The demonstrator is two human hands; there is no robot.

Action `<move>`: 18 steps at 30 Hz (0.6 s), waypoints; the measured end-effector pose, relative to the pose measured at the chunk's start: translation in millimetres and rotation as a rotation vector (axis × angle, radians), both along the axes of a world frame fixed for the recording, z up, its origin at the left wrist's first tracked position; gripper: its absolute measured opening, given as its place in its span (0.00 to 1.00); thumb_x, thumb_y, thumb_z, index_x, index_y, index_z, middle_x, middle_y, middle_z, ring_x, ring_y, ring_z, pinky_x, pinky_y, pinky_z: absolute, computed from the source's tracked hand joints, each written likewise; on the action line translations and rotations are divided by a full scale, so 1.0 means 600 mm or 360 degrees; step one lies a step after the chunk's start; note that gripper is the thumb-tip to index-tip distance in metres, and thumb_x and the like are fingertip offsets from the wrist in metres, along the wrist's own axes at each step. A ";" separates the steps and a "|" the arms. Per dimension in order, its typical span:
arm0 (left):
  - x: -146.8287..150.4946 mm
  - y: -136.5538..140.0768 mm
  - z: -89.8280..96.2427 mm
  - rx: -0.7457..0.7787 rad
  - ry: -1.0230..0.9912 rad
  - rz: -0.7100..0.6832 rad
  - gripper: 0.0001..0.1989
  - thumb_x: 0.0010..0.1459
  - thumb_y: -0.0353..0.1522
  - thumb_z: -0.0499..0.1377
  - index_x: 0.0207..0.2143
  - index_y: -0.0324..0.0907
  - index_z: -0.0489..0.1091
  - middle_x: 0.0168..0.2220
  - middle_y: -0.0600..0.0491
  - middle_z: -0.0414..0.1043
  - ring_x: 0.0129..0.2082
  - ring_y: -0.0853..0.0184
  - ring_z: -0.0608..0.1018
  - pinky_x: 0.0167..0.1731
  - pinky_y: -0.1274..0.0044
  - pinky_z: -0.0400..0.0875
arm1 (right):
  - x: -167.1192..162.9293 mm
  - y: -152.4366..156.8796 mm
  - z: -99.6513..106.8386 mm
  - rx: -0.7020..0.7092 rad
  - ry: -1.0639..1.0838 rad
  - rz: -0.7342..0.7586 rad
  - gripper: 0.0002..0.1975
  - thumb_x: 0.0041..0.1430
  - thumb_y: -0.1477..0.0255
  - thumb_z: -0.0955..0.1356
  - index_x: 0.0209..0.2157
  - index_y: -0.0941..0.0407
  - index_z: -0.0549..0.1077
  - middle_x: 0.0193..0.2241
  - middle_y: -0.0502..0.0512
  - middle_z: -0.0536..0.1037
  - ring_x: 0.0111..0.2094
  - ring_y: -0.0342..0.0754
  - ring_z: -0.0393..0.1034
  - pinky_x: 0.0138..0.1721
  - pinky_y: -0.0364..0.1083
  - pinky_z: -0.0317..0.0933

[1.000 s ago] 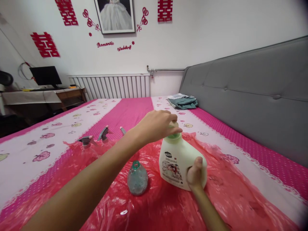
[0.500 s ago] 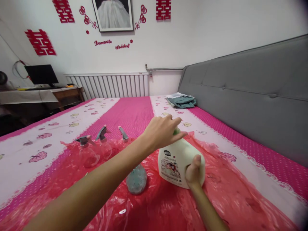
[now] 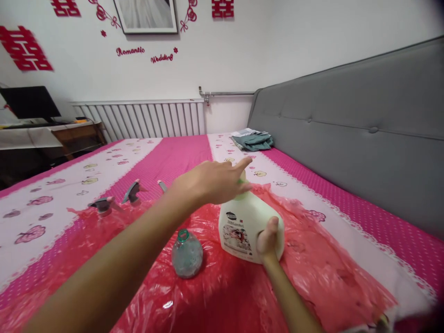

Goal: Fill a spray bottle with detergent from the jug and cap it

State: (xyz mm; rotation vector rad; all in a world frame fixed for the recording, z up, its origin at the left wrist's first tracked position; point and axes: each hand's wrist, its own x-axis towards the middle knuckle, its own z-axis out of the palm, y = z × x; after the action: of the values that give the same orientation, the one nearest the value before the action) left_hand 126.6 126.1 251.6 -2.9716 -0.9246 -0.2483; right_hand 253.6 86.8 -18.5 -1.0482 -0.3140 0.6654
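Observation:
A pale green detergent jug (image 3: 248, 222) with a printed label stands on the red plastic sheet (image 3: 222, 300). My right hand (image 3: 268, 238) grips the jug by its handle, thumb on the outside. Over the jug's top, my left hand (image 3: 220, 180) is closed around the light green cap (image 3: 242, 178), with the index finger pointing outward. The hand partly hides the cap. Beside the jug, to its left, sits a small clear bottle (image 3: 187, 256) with a green neck, uncapped, bluish and bubbly inside.
Grey-and-pink spray bottle heads (image 3: 103, 205) rise from the sheet at the left, partly behind my forearm. Folded cloths (image 3: 255, 140) lie at the back of the bed by the grey headboard (image 3: 347, 115). A radiator (image 3: 142, 120) and a desk with a monitor (image 3: 31, 104) are farther off.
The view has swung to the right and a little down. My left hand stays at the jug's cap, turned somewhat, and more of the small bottle shows. The right hand keeps hold of the handle.

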 end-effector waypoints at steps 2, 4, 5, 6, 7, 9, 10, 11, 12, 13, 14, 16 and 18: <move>-0.013 -0.001 0.010 -0.0018 0.0188 -0.0048 0.24 0.71 0.41 0.53 0.67 0.49 0.65 0.50 0.46 0.81 0.40 0.57 0.81 0.35 0.74 0.67 | -0.001 0.001 0.000 0.0007 -0.0004 0.0006 0.21 0.71 0.55 0.69 0.54 0.57 0.75 0.52 0.59 0.79 0.50 0.54 0.77 0.52 0.58 0.72; -0.014 -0.007 0.017 0.0036 0.0290 0.0032 0.19 0.72 0.40 0.52 0.60 0.46 0.71 0.46 0.46 0.82 0.37 0.57 0.81 0.33 0.73 0.66 | -0.003 0.001 -0.001 0.0011 -0.0017 0.0014 0.21 0.71 0.55 0.69 0.54 0.57 0.75 0.52 0.59 0.79 0.50 0.54 0.77 0.53 0.58 0.72; -0.010 -0.011 0.019 0.0098 0.0297 0.0111 0.19 0.72 0.43 0.52 0.55 0.44 0.75 0.42 0.46 0.82 0.35 0.57 0.81 0.33 0.73 0.66 | -0.003 0.000 -0.002 0.0014 -0.0025 0.0013 0.22 0.71 0.55 0.69 0.54 0.57 0.75 0.52 0.59 0.79 0.50 0.54 0.77 0.53 0.59 0.72; -0.005 -0.014 0.021 0.0184 0.0277 0.0195 0.22 0.72 0.48 0.52 0.49 0.42 0.77 0.37 0.45 0.81 0.33 0.56 0.80 0.32 0.72 0.65 | -0.004 0.000 -0.003 0.0016 -0.0034 0.0005 0.22 0.71 0.54 0.69 0.55 0.57 0.75 0.52 0.59 0.79 0.50 0.54 0.77 0.53 0.59 0.72; 0.001 -0.016 0.021 0.0280 0.0239 0.0268 0.28 0.72 0.52 0.51 0.44 0.40 0.79 0.32 0.45 0.80 0.31 0.55 0.80 0.32 0.71 0.65 | -0.004 -0.001 -0.003 0.0019 -0.0040 -0.0006 0.22 0.71 0.54 0.69 0.55 0.57 0.75 0.53 0.59 0.79 0.50 0.54 0.76 0.54 0.59 0.72; 0.011 -0.017 0.021 0.0442 0.0140 0.0351 0.35 0.71 0.56 0.47 0.36 0.38 0.81 0.28 0.43 0.78 0.30 0.54 0.80 0.31 0.70 0.65 | -0.004 -0.002 -0.004 0.0025 -0.0044 -0.0026 0.22 0.71 0.55 0.69 0.55 0.57 0.75 0.53 0.59 0.78 0.51 0.55 0.76 0.53 0.59 0.72; 0.015 -0.016 0.019 0.0486 0.0101 0.0362 0.36 0.71 0.56 0.46 0.34 0.38 0.81 0.27 0.43 0.78 0.30 0.53 0.80 0.30 0.69 0.64 | -0.003 -0.002 -0.005 0.0029 -0.0042 -0.0029 0.22 0.71 0.55 0.69 0.55 0.56 0.75 0.53 0.59 0.78 0.51 0.55 0.76 0.53 0.59 0.72; 0.017 -0.015 0.018 0.0507 0.0079 0.0364 0.36 0.71 0.56 0.46 0.34 0.38 0.81 0.27 0.42 0.78 0.30 0.53 0.80 0.30 0.69 0.64 | -0.003 -0.001 -0.006 0.0034 -0.0039 -0.0027 0.22 0.71 0.55 0.69 0.55 0.57 0.75 0.53 0.59 0.78 0.50 0.54 0.76 0.53 0.59 0.72; 0.018 -0.014 0.016 0.0509 0.0080 0.0362 0.36 0.71 0.55 0.47 0.34 0.38 0.82 0.28 0.42 0.78 0.31 0.53 0.80 0.30 0.69 0.64 | -0.002 0.000 -0.007 0.0038 -0.0036 -0.0023 0.22 0.71 0.55 0.69 0.55 0.57 0.75 0.53 0.59 0.78 0.50 0.54 0.76 0.53 0.59 0.72; 0.018 -0.013 0.014 0.0491 0.0105 0.0346 0.34 0.70 0.55 0.48 0.35 0.38 0.82 0.29 0.42 0.79 0.31 0.53 0.80 0.29 0.69 0.64 | -0.001 0.001 -0.008 0.0042 -0.0034 -0.0017 0.22 0.71 0.55 0.69 0.55 0.57 0.75 0.52 0.59 0.78 0.50 0.54 0.76 0.53 0.59 0.72; 0.017 -0.011 0.012 0.0462 0.0138 0.0314 0.32 0.70 0.54 0.50 0.37 0.38 0.82 0.30 0.43 0.79 0.31 0.53 0.80 0.30 0.69 0.64 | -0.001 0.002 -0.009 0.0045 -0.0033 -0.0012 0.22 0.71 0.54 0.69 0.54 0.57 0.75 0.52 0.59 0.78 0.50 0.54 0.76 0.53 0.59 0.72; 0.012 -0.008 0.012 0.0366 0.0195 0.0197 0.27 0.71 0.50 0.51 0.42 0.39 0.81 0.35 0.43 0.80 0.33 0.55 0.80 0.31 0.70 0.65 | 0.000 0.003 -0.011 0.0054 -0.0038 -0.0005 0.22 0.71 0.54 0.69 0.55 0.57 0.75 0.52 0.59 0.79 0.50 0.54 0.76 0.53 0.59 0.72; 0.005 -0.004 0.017 0.0196 0.0229 0.0037 0.22 0.72 0.44 0.51 0.50 0.40 0.78 0.43 0.43 0.80 0.38 0.57 0.80 0.34 0.71 0.68 | 0.000 0.004 -0.012 0.0064 -0.0055 -0.0005 0.23 0.71 0.53 0.68 0.55 0.57 0.75 0.52 0.59 0.78 0.50 0.54 0.76 0.53 0.59 0.72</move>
State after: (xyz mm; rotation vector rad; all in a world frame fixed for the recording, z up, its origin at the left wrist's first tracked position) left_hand 129.6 123.9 261.7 -2.8214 -0.8925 -0.0859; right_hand 253.6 89.2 -25.8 -1.0222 -0.3546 0.6364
